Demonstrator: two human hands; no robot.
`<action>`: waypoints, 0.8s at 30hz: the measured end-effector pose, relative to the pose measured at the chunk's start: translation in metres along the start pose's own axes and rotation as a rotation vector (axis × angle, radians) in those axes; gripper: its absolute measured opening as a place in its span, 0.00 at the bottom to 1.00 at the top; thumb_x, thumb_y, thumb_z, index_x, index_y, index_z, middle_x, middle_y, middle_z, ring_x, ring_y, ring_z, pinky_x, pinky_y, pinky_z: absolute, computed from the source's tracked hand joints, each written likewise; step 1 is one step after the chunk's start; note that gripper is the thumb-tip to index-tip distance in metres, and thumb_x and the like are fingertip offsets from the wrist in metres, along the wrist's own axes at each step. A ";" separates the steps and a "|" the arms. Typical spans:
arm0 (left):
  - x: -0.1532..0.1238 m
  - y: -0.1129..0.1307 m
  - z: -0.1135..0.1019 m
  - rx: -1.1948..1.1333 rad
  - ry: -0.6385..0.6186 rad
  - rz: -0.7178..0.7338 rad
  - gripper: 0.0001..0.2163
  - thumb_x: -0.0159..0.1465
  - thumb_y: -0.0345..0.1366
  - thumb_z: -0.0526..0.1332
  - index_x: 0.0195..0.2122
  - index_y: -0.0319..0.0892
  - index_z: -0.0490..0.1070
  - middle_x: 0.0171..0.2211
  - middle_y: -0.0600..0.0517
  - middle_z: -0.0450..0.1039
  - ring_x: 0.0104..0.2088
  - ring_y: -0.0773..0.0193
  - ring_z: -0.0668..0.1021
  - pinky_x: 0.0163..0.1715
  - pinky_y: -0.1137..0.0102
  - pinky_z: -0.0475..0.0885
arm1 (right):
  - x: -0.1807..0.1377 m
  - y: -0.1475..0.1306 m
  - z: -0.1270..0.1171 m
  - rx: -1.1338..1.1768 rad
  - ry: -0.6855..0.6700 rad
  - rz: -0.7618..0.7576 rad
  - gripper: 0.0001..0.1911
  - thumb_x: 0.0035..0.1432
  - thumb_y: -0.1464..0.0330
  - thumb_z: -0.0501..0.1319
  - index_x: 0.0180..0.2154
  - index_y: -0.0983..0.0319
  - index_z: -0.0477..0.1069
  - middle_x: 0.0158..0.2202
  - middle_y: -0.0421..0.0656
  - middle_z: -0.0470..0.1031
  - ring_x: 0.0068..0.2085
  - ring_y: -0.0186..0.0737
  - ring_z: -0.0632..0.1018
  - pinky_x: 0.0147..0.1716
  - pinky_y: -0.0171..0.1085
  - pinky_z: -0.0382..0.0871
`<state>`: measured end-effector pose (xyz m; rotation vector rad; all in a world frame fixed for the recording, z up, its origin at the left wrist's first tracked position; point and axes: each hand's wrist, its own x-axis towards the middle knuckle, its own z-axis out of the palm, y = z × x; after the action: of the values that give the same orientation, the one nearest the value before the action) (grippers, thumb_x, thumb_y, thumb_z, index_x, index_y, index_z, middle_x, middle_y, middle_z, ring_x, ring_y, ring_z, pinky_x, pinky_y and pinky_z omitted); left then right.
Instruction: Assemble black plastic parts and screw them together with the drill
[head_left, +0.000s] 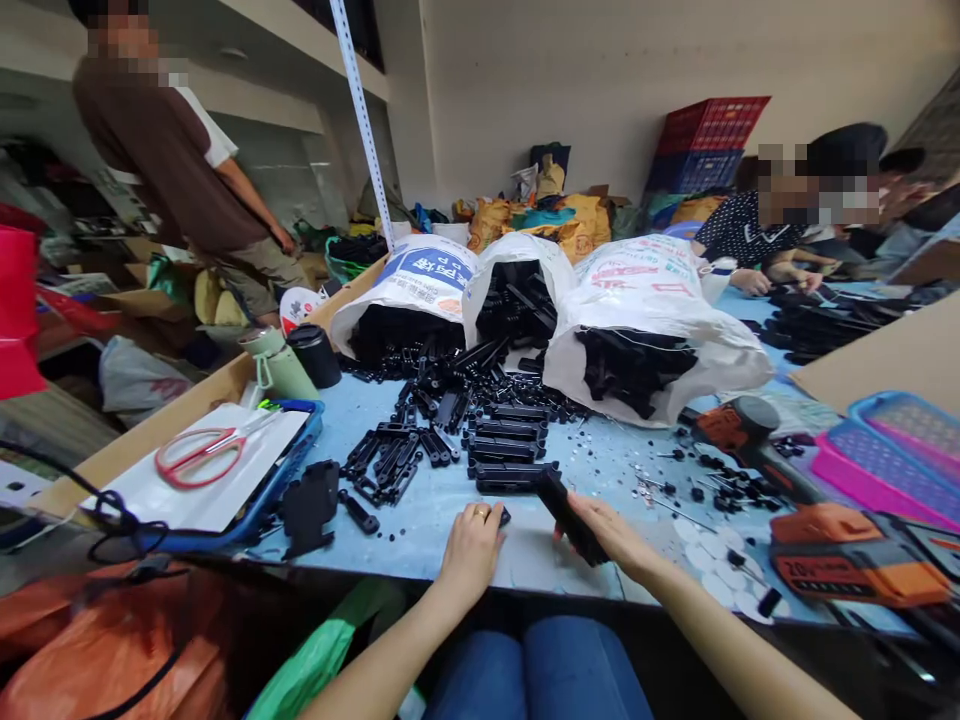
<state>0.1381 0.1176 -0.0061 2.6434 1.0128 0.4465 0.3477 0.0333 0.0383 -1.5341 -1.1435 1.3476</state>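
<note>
My right hand [606, 527] grips a long black plastic part [571, 518], tilted just above the table's front edge. To its left, my left hand [474, 548] is closed, with a ring on one finger. A small black piece [505, 517] shows at its fingertips; most of it is hidden. Right behind my hands lies a row of long black plastic assemblies [507, 452]. Narrow black plastic arms [390, 455] are heaped to the left of the row. A single black part [358, 512] and a flat black plate [311, 507] lie nearer the left tray.
White sacks [660, 290] of black parts stand behind. An orange cordless drill [844, 555], white discs [709, 560], loose screws and knobs [724, 485] lie right. Red scissors [199, 458] rest on a blue tray [319, 418], near a green bottle [281, 365]. Co-workers are at right and left.
</note>
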 end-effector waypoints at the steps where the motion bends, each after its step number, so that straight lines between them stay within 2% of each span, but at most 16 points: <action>1: 0.001 -0.001 0.001 -0.001 0.001 -0.011 0.16 0.61 0.28 0.53 0.51 0.37 0.64 0.41 0.43 0.68 0.43 0.53 0.69 0.42 0.57 0.68 | -0.003 0.000 -0.002 -0.103 0.019 -0.055 0.27 0.57 0.47 0.45 0.35 0.62 0.67 0.33 0.44 0.73 0.31 0.39 0.73 0.32 0.37 0.66; 4: -0.001 -0.006 -0.001 -0.134 0.037 -0.020 0.16 0.64 0.30 0.49 0.52 0.40 0.63 0.43 0.44 0.68 0.42 0.56 0.71 0.43 0.59 0.69 | -0.009 0.003 -0.008 -0.345 0.055 -0.151 0.25 0.59 0.49 0.45 0.35 0.61 0.68 0.37 0.44 0.72 0.39 0.42 0.71 0.40 0.39 0.64; 7: -0.003 -0.002 -0.010 -0.410 0.060 -0.044 0.16 0.65 0.34 0.47 0.52 0.44 0.64 0.45 0.46 0.67 0.41 0.59 0.73 0.43 0.62 0.69 | -0.010 0.011 -0.005 -0.455 0.093 -0.144 0.23 0.58 0.50 0.47 0.38 0.60 0.67 0.36 0.44 0.71 0.38 0.43 0.71 0.41 0.40 0.64; 9: -0.002 0.007 -0.015 -0.634 0.017 -0.087 0.16 0.66 0.37 0.47 0.52 0.45 0.64 0.44 0.47 0.67 0.32 0.64 0.74 0.37 0.66 0.72 | -0.009 0.015 0.007 -0.417 0.119 -0.169 0.23 0.58 0.50 0.49 0.46 0.59 0.65 0.37 0.44 0.71 0.38 0.42 0.71 0.41 0.41 0.64; 11: -0.001 0.019 -0.018 -0.821 -0.022 -0.138 0.17 0.66 0.39 0.47 0.53 0.44 0.64 0.43 0.47 0.67 0.22 0.70 0.72 0.27 0.69 0.72 | -0.007 0.017 0.023 -0.237 0.094 -0.160 0.28 0.59 0.51 0.48 0.57 0.57 0.55 0.34 0.43 0.71 0.34 0.39 0.72 0.37 0.39 0.67; 12: 0.000 0.024 -0.019 -0.874 -0.010 -0.158 0.17 0.65 0.40 0.48 0.54 0.44 0.64 0.43 0.47 0.68 0.21 0.71 0.71 0.25 0.70 0.72 | -0.005 0.017 0.031 -0.121 0.070 -0.135 0.31 0.60 0.51 0.46 0.60 0.57 0.49 0.31 0.42 0.70 0.30 0.38 0.72 0.32 0.38 0.67; 14: 0.002 0.031 -0.022 -0.888 0.066 -0.162 0.18 0.64 0.39 0.51 0.54 0.43 0.64 0.42 0.46 0.69 0.27 0.67 0.73 0.31 0.69 0.72 | -0.002 0.016 0.041 0.063 0.034 -0.093 0.34 0.61 0.51 0.44 0.63 0.58 0.42 0.25 0.40 0.69 0.25 0.36 0.71 0.25 0.35 0.67; 15: 0.002 0.033 -0.024 -0.864 0.107 -0.150 0.17 0.64 0.38 0.52 0.53 0.43 0.65 0.41 0.46 0.69 0.32 0.65 0.73 0.36 0.67 0.71 | -0.001 0.016 0.043 0.100 0.033 -0.099 0.34 0.61 0.51 0.45 0.63 0.59 0.42 0.25 0.40 0.69 0.23 0.35 0.70 0.24 0.34 0.66; 17: 0.002 0.034 -0.029 -0.807 0.144 -0.125 0.17 0.64 0.37 0.52 0.53 0.43 0.66 0.39 0.47 0.69 0.40 0.61 0.72 0.43 0.65 0.68 | 0.002 0.014 0.039 0.046 0.035 -0.172 0.33 0.60 0.52 0.49 0.62 0.58 0.49 0.31 0.42 0.70 0.24 0.32 0.69 0.24 0.33 0.67; 20: 0.001 0.036 -0.032 -0.766 0.156 -0.128 0.16 0.64 0.37 0.52 0.52 0.43 0.67 0.37 0.47 0.68 0.39 0.62 0.71 0.43 0.65 0.68 | 0.003 0.010 0.030 -0.139 -0.002 -0.295 0.28 0.59 0.55 0.52 0.59 0.54 0.55 0.43 0.45 0.68 0.25 0.30 0.69 0.27 0.34 0.68; 24: 0.001 0.052 -0.026 -0.814 0.359 -0.234 0.16 0.66 0.37 0.50 0.53 0.42 0.65 0.40 0.47 0.66 0.42 0.63 0.71 0.45 0.67 0.66 | 0.002 0.006 0.042 -0.132 0.061 -0.360 0.26 0.61 0.58 0.50 0.60 0.52 0.53 0.46 0.45 0.65 0.25 0.29 0.70 0.27 0.34 0.70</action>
<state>0.1600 0.0849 0.0366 1.7355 0.9442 1.0403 0.3065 0.0331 0.0266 -1.3676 -1.4144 0.9947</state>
